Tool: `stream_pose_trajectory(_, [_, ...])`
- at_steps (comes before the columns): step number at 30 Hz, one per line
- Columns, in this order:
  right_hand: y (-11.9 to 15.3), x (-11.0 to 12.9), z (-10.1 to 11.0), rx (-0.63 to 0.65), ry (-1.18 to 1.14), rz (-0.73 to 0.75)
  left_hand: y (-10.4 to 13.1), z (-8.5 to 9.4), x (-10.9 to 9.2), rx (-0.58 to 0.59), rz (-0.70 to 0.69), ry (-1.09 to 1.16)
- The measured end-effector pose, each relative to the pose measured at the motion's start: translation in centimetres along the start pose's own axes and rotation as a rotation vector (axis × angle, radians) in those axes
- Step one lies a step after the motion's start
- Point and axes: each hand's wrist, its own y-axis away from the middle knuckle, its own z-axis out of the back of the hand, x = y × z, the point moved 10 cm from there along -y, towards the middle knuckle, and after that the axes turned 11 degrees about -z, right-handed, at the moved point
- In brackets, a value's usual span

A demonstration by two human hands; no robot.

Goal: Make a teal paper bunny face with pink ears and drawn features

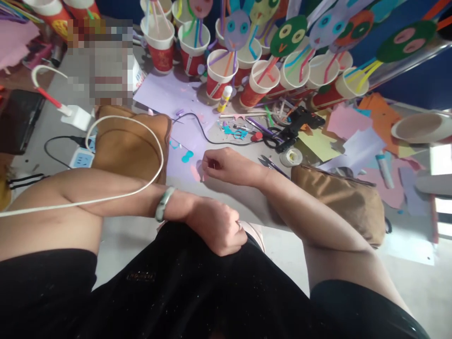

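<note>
Firstly, at the far left, two red cups [52, 21] stand at the back, the nearer to centre holding a green stick. A white charger [76, 117] and a socket block [82, 157] lie on the table beside the left pouch [125, 150], brown, contents not visible. The left hand [221, 230], a bracelet [164, 204] at its wrist, is at the table's near edge, fingers folded into a fist; whether anything is inside cannot be told. Lilac paper [180, 165] lies flat beyond it, bearing blue dots [188, 156]. The right hand [228, 165] is at that paper's right edge, fingers curled inward; whether they pinch anything, or touch the paper, cannot be determined. Behind, a cluster of red-and-white cups [217, 87] holds coloured sticks [270, 66], several topped with paper faces [292, 35]. A glue stick [225, 98] stands before them. Further right: a red cap [257, 136], a black glue gun [300, 125], a tape roll [291, 157], and the right pouch [339, 202], brown, contents likewise not visible. Paper sheets [348, 120] overlap beyond it, near a pale cup [420, 128] at the right edge.
</note>
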Motion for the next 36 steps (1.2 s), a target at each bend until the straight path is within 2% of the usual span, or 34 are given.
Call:
stream_pose_trajectory(2, [-0.3, 0.4, -0.4, 0.032, -0.025, 0.022, -0.7, -0.3, 0.4, 0.025, -0.005, 0.022])
stream_pose_trajectory(5, [-1.7, 0.4, -1.3, -0.009, 0.054, -0.025, -1.3, -1.3, 0.7, 0.065, -0.030, 0.100])
stream_pose_trajectory(8, [-2.8, 0.1, -2.1, -0.052, 0.168, -0.086, -1.1, -1.7, 1.0, 0.031, -0.039, 0.116])
stream_pose_trajectory(11, [-3.0, 0.2, -2.7, -0.039, 0.225, -0.101, -0.6, -1.7, 1.1, 0.014, -0.040, 0.104])
stream_pose_trajectory(19, [-2.6, 0.8, -2.4, 0.030, 0.305, -0.208, 0.3, 0.0, 1.5, -0.096, -0.056, -0.012])
stream_pose_trajectory(25, [-2.5, 0.5, -2.7, 0.046, 0.290, -0.195, 0.4, 0.3, 1.2, -0.148, -0.094, -0.044])
stream_pose_trajectory(29, [-2.3, 0.2, -3.0, 0.026, 0.305, -0.200, -0.3, 0.4, 0.9, -0.136, -0.164, 0.004])
stream_pose_trajectory(34, [-2.1, 0.2, -2.8, 0.011, 0.292, -0.216, -1.2, -0.8, 0.6, 0.023, -0.257, 0.109])
stream_pose_trajectory(36, [-2.1, 0.1, -2.6, 0.012, 0.303, -0.228, -1.3, -1.1, 0.5, 0.037, -0.283, 0.121])
